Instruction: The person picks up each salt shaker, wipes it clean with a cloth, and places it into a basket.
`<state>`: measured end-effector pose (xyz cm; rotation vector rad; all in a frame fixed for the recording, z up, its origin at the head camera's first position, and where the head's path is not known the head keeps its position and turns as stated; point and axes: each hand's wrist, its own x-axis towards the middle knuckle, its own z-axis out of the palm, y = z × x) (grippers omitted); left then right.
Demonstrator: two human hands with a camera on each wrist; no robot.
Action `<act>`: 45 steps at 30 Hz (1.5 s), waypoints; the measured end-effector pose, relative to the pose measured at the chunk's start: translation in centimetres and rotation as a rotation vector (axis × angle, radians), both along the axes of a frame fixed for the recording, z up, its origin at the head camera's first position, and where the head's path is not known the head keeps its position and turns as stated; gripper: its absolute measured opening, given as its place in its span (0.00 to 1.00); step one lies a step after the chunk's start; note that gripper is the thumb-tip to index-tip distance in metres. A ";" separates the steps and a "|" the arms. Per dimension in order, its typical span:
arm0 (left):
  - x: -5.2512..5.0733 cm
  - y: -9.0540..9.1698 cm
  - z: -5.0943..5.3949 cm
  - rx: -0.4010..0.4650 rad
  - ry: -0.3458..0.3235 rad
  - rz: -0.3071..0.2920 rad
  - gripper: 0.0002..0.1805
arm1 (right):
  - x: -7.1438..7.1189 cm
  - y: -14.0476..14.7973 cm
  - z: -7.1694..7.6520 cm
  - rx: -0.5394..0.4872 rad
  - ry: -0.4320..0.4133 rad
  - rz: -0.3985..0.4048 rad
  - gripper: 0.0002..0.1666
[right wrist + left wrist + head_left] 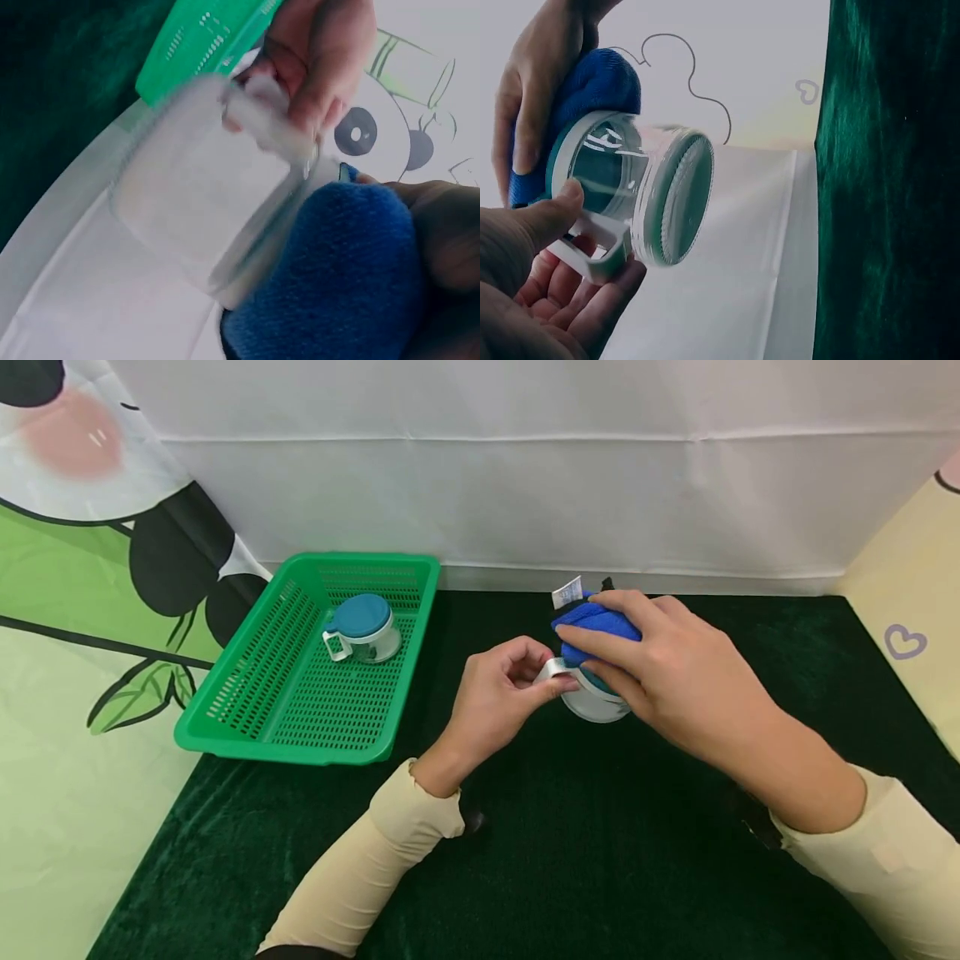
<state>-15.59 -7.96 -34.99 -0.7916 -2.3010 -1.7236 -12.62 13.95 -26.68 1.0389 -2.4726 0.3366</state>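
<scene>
My left hand [498, 693] pinches the white handle [592, 251] of a clear glass jar [596, 702] with a blue lid. A folded blue cloth [600, 627] with a white tag lies against the lid, held in the curled fingers of my right hand [667, 668]. In the left wrist view the jar [667, 195] is see-through, with nothing visible inside, and its ribbed base faces away from the cloth. The right wrist view shows the same jar [202, 187] blurred, beside the cloth [337, 270]. Much of the lid is hidden under cloth and fingers.
Left of my hands stands a green perforated basket [300, 752]. Inside it sits a similar handled jar [375, 643] with a blue lid. A dark green cloth [585, 860] covers the table, and a white sheet [525, 502] hangs behind it.
</scene>
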 end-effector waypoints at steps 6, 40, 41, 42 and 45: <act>-0.1 -0.5 0.1 -0.002 -0.035 0.093 0.08 | 1.5 0.3 -1.6 -0.068 0.079 0.041 0.33; 0.1 -1.3 1.1 0.132 0.004 -0.071 0.09 | 0.0 3.9 -2.8 -0.601 -0.277 -0.053 0.22; 0.2 -1.2 1.1 0.127 0.004 -0.095 0.09 | -0.6 4.1 -2.5 -0.626 -0.366 -0.045 0.23; 0.2 -1.2 1.1 0.123 0.002 -0.118 0.09 | -1.1 4.4 -2.1 -0.631 -0.456 -0.035 0.23; 0.4 -1.0 1.0 0.118 -0.004 -0.165 0.08 | -2.8 5.0 -0.8 -0.579 -0.690 -0.010 0.24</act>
